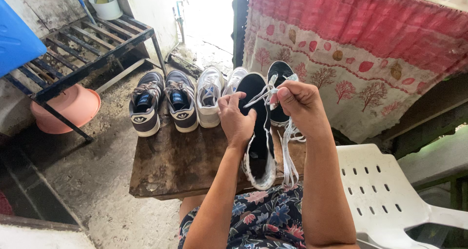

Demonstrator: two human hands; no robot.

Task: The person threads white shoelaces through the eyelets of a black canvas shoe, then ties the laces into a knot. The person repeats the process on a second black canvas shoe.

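A black canvas shoe with a white sole [258, 146] lies on a low wooden table [170, 166], toe pointing away. My left hand [236, 119] rests on its upper and steadies it. My right hand [300, 100] pinches a white shoelace [290, 156] near the shoe's front, and the lace hangs down its right side. A second black shoe [279, 69] stands just behind my right hand.
A pair of grey sneakers [163, 105] and a pair of white sneakers [212, 95] stand in a row at the table's far edge. A pink basin [68, 107] sits under a metal rack [83, 49] at left. A white plastic chair [390, 195] is at right, a red patterned cloth [360, 49] behind.
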